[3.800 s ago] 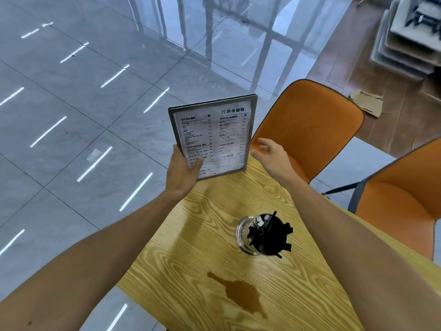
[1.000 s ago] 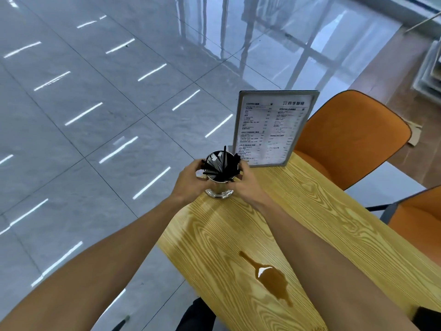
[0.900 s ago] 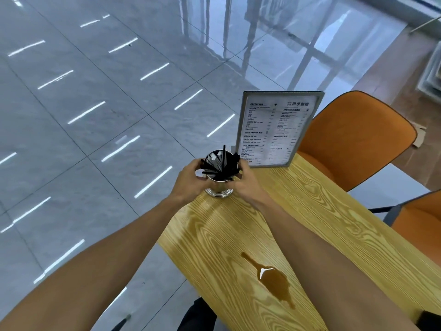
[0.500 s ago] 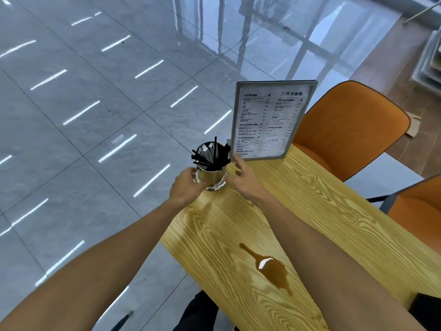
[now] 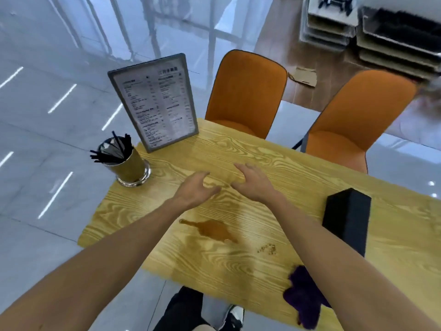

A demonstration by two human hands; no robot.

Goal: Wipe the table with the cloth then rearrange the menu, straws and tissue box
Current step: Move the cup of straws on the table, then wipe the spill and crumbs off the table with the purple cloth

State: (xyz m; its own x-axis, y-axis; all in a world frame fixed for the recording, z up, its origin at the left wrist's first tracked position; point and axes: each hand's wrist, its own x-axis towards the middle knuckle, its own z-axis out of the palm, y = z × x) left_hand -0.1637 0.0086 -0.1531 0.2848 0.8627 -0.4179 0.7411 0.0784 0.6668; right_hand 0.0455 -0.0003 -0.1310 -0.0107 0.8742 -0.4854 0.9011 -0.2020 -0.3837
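Note:
The framed menu (image 5: pixel 157 101) stands upright at the far left corner of the yellow wooden table (image 5: pixel 274 158). Beside it, at the left edge, stands a metal cup of black straws (image 5: pixel 124 161). A black tissue box (image 5: pixel 346 218) stands at the right. A purple cloth (image 5: pixel 304 297) lies at the near edge, partly under my right forearm. A brown spill (image 5: pixel 212 230) and some crumbs (image 5: pixel 267 248) mark the middle. My left hand (image 5: pixel 195 189) and my right hand (image 5: pixel 253 182) hover over the table's middle, fingers loosely apart, holding nothing.
Two orange chairs (image 5: pixel 245 94) (image 5: pixel 355 115) stand at the table's far side. Glossy grey floor tiles lie to the left. Stacked trays or boxes (image 5: pixel 393 27) sit on the wooden floor at the far right. My legs and shoe (image 5: pixel 191 311) show below the near edge.
Both hands have let go of the straw cup, which now stands at the left edge, and have drawn back to the middle. The view has swung right, showing the tissue box and cloth.

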